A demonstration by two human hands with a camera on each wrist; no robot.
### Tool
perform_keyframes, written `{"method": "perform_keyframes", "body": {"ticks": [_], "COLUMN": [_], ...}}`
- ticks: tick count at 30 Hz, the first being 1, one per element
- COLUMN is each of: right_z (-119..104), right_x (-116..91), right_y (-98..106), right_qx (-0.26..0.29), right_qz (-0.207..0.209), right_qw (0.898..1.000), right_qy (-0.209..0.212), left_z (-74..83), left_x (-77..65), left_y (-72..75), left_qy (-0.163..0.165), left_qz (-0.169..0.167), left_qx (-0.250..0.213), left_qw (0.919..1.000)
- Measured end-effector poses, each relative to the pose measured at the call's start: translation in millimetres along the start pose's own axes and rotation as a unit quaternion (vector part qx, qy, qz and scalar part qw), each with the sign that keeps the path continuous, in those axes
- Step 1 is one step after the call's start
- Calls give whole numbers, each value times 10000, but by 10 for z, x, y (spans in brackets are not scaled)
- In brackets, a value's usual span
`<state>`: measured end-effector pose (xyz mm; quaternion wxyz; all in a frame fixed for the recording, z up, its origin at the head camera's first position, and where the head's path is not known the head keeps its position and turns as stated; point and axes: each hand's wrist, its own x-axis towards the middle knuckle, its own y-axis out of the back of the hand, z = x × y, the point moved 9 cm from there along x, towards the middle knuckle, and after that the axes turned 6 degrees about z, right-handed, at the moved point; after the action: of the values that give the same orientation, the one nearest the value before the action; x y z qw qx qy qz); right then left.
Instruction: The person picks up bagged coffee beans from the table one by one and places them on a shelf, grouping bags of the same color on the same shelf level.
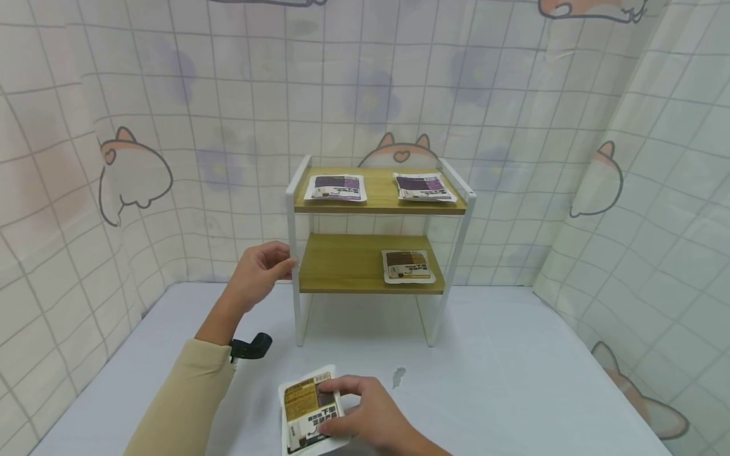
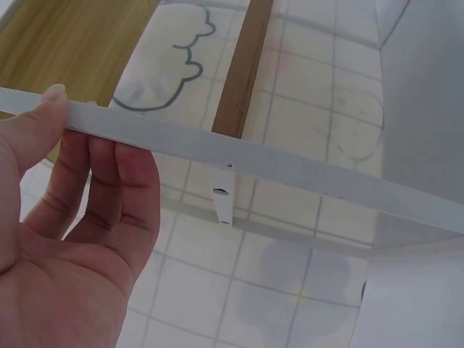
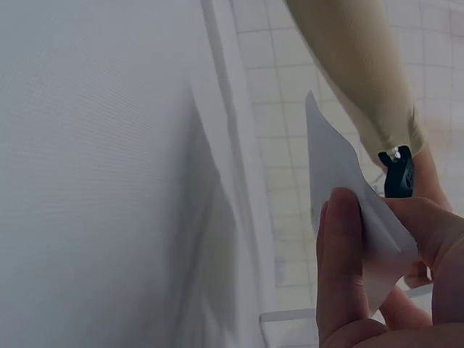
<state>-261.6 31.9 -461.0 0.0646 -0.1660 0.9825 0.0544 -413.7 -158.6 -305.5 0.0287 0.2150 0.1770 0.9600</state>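
Observation:
A small two-tier shelf with white metal sides and wooden boards [image 1: 348, 263] stands on the table. My left hand [image 1: 259, 272] grips its left front upright [image 2: 174, 145], thumb on one face and curled fingers on the other. My right hand [image 1: 376, 411] pinches a flat gold-and-white packet [image 1: 310, 411] by its right edge, low in front of the shelf. In the right wrist view the packet's plain white back [image 3: 337, 159] shows between thumb and fingers. One brown-and-white packet [image 1: 407, 266] lies on the lower board, at the right.
Two purple-and-white packets, one at the left [image 1: 335, 188] and one at the right [image 1: 424, 187], lie on the top board. A white cloth covers the table [image 1: 513, 380]. Checked curtains [image 1: 239, 126] hang behind and at both sides. A small grey mark [image 1: 398, 377] shows on the cloth.

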Motion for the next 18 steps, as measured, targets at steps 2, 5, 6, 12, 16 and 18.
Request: {"method": "perform_keyframes", "body": {"ticks": [2, 5, 6, 12, 16, 18], "right_z": [-28, -59, -68, -140, -184, -194], "right_x": [-6, -10, -10, -8, -6, 0], "right_y": [7, 20, 25, 38, 52, 59], "right_qx": [217, 448, 502, 643, 600, 600], "right_qz": [12, 59, 72, 25, 31, 43], "right_qw": [9998, 9990, 9987, 9979, 9980, 9980], "right_qy": [29, 10, -7, 87, 188, 185], "left_z": [3, 8, 6, -12, -22, -23], "left_x": [-1, -2, -2, 2, -1, -5], "left_y": [1, 3, 4, 10, 10, 9], "left_qy": [-7, -16, -13, 34, 59, 62], "left_qz": [11, 28, 32, 56, 57, 56], "left_qx": [-5, -14, -15, 11, 33, 44], "left_qw": [10000, 10000, 10000, 10000, 10000, 10000]}}
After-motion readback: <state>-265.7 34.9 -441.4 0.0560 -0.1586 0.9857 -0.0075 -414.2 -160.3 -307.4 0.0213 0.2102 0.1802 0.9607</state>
